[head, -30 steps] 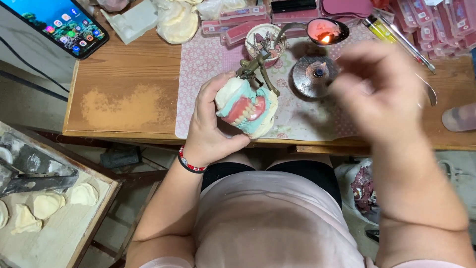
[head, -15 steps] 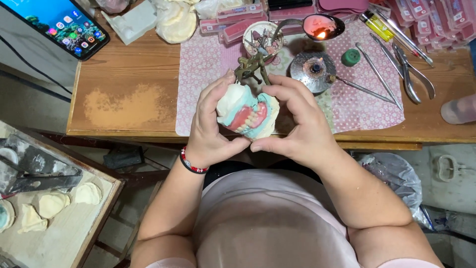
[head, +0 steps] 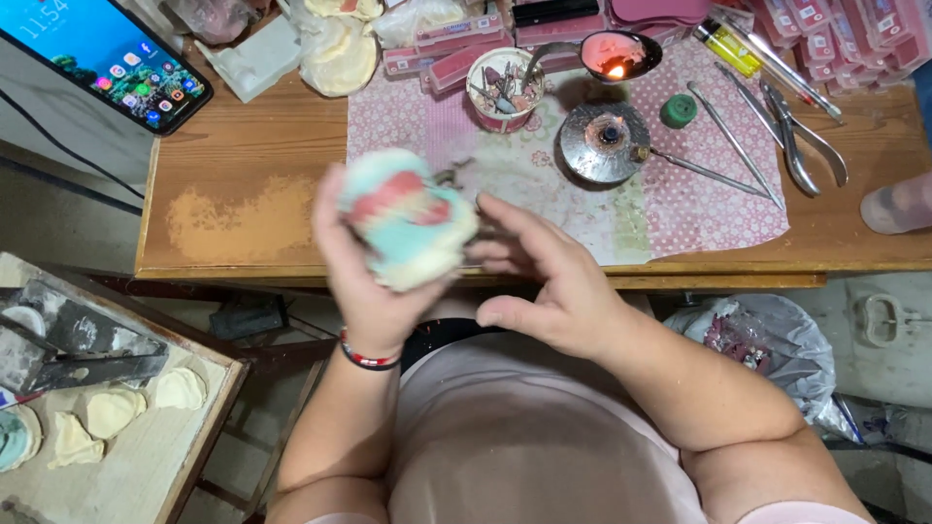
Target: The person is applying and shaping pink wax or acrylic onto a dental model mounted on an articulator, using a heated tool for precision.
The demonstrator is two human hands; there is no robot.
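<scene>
- Landmark: a wooden table (head: 243, 165) runs across the top of the view, and every place below is given relative to it.
- On the table's right half lies a pink patterned cloth (head: 699, 209), just beyond your hands.
- At the table's far left corner rests a smartphone (head: 102, 58) with its screen lit.
- Below the table's left end stands a low tray (head: 146, 456) with pale plaster casts and dark metal parts.
- Your left hand (head: 364, 281) is raised over the table's front edge, fingers wrapped around a dental model (head: 408, 228); a red and black bracelet circles that wrist.
- The dental model is a pale blue, pink and cream lump, blurred by motion. It looks like stiff, brittle plaster with softer wax, probably weighty for its size and apt to chip if knocked. Take hold of it by the broad base, not by the pink part.
- Your right hand (head: 549, 281) sits just beside the model at the table's front edge, open with fingers spread, holding nothing; whether its fingertips touch the model cannot be told.
- On the cloth stands a round metal burner (head: 607, 141), and behind it a spoon (head: 616, 53) with a small flame.
- Toward the table's right end lie pliers (head: 801, 146) and thin metal probes.
- A small cup of burs (head: 500, 87) stands at the cloth's far edge.
</scene>
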